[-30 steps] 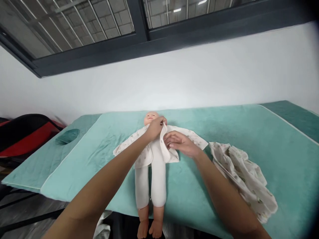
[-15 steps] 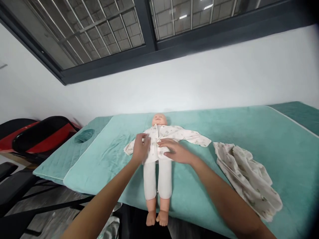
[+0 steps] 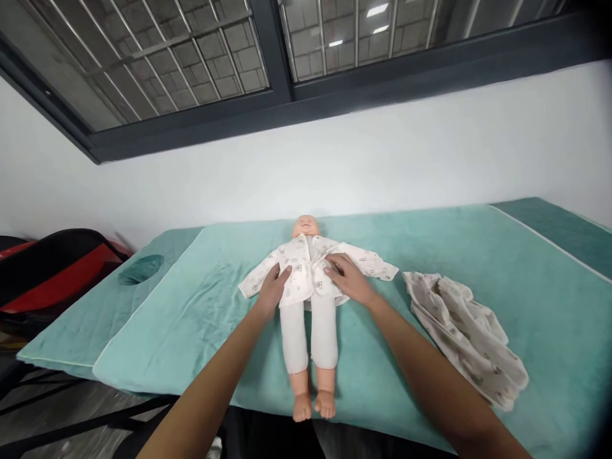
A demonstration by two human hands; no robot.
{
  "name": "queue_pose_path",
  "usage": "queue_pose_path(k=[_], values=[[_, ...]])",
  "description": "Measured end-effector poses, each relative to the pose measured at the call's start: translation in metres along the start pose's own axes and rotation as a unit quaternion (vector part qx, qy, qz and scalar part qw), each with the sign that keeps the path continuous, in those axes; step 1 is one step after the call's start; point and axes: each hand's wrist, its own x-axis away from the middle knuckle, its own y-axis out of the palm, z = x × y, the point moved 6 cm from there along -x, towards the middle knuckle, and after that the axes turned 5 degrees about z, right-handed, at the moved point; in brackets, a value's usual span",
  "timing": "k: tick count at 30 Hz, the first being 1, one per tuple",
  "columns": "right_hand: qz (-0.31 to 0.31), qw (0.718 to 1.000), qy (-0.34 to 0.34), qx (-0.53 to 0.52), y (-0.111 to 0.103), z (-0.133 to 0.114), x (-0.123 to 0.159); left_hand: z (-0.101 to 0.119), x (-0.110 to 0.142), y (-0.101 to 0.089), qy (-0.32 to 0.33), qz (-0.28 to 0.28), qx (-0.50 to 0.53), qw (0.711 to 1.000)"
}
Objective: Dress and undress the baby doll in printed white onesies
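A baby doll (image 3: 294,338) lies on its back on the green bed, head toward the wall and bare feet toward me. It has white legs and wears a white printed baby shirt (image 3: 297,275) with both sleeves spread outward. My left hand (image 3: 271,290) cups the left side of its torso, thumb over the shirt front. On the other side, my right hand (image 3: 352,280) is closed round the torso and shirt, its thumb and fingers on the front. The undersides of the torso and some fingertips are hidden.
A crumpled white printed cloth (image 3: 466,335) lies on the right of the green bed (image 3: 205,319). The bed's left end has a round hole (image 3: 140,269). Black and red chairs (image 3: 62,271) stand at the left. A wall and barred window are behind.
Both hands have come from above the shirt front to the torso's sides. The doll's legs have shifted right, and its left-side sleeve is stretched out straighter. The view has turned slightly.
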Motion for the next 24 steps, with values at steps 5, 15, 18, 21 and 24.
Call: queue_pose_path(k=[5,15,18,21,24], values=[[-0.075,0.994,-0.034,-0.076,0.004,-0.008,0.002,-0.010,-0.023,0.021,0.046,-0.025,0.066,0.996],[0.084,0.989,-0.007,0.125,-0.025,0.006,0.034,-0.029,-0.019,-0.001,0.096,0.084,-0.020,0.992],[0.084,0.930,-0.037,0.357,-0.052,-0.006,0.078,-0.029,-0.017,-0.005,0.108,0.113,-0.038,0.987],[0.070,0.845,-0.008,0.530,-0.091,-0.015,0.123,-0.030,-0.007,-0.008,0.111,0.135,-0.037,0.984],[0.079,0.785,0.043,0.612,-0.133,-0.024,0.156,-0.032,0.014,-0.010,0.119,0.133,-0.052,0.983]])
